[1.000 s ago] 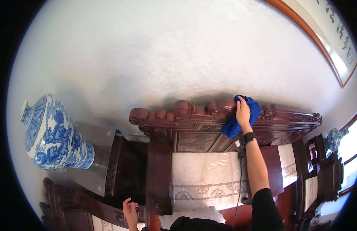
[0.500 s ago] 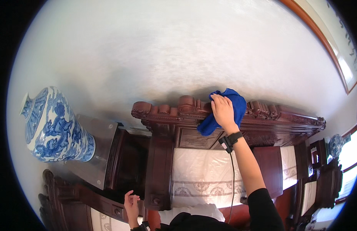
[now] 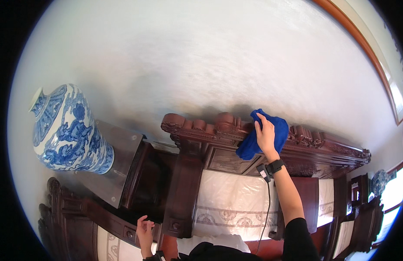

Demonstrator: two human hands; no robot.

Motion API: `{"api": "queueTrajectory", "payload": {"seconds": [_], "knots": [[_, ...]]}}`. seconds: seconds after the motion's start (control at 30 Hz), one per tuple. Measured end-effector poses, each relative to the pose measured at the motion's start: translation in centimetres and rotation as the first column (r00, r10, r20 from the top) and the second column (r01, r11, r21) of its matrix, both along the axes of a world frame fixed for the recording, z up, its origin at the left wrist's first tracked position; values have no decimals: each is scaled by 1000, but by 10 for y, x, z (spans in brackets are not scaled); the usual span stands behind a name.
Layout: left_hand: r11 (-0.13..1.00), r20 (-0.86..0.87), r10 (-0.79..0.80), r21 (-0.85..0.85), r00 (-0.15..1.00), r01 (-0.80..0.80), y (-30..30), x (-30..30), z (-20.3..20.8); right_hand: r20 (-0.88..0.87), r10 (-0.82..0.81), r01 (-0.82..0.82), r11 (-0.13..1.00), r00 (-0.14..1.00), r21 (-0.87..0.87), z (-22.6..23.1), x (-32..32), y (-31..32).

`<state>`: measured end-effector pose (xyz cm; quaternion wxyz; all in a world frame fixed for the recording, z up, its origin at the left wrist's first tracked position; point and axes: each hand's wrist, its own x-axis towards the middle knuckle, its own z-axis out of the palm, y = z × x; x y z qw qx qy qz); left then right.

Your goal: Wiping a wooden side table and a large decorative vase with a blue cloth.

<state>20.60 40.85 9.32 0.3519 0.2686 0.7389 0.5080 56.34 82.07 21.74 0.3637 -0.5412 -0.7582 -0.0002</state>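
My right hand [image 3: 266,135] presses a blue cloth [image 3: 277,130] against the top rail of a dark carved wooden bench back [image 3: 227,126]. The fingers are bent over the cloth, and its lower corner hangs down over the front of the rail. A black band with a small device and a cable [image 3: 265,172] is on the right wrist. Low down on the left, my left hand [image 3: 145,232] hovers with loosely curled, parted fingers and holds nothing. It is nearest to the bench's dark armrest.
A large blue-and-white vase [image 3: 73,130] stands on a side table with a clear top [image 3: 119,139] at left. A plastic-covered cushion [image 3: 236,195] lies on the bench seat. More carved seating [image 3: 71,213] is at lower left. A framed picture [image 3: 375,56] hangs at upper right.
The whole view has shifted, with the vase sitting higher and the bench farther right. My right hand remains on the cloth at the rail, its fingers more bent. The left hand stays empty.
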Motion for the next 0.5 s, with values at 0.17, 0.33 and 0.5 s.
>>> {"api": "queueTrajectory", "payload": {"seconds": [0.17, 0.33, 0.5], "knots": [[999, -25, 29, -15, 999, -29, -8, -6, -3, -184, 270, -283, 958, 945, -47, -22, -56, 22], [998, -20, 54, -9, 998, -55, -10, -9, -8, -149, 147, -160, 984, 978, -80, -24, -71, 25], [999, 6, 35, -14, 999, -35, -3, -12, -12, -12, 48, -48, 999, 999, -1, -26, -72, 3]]}}
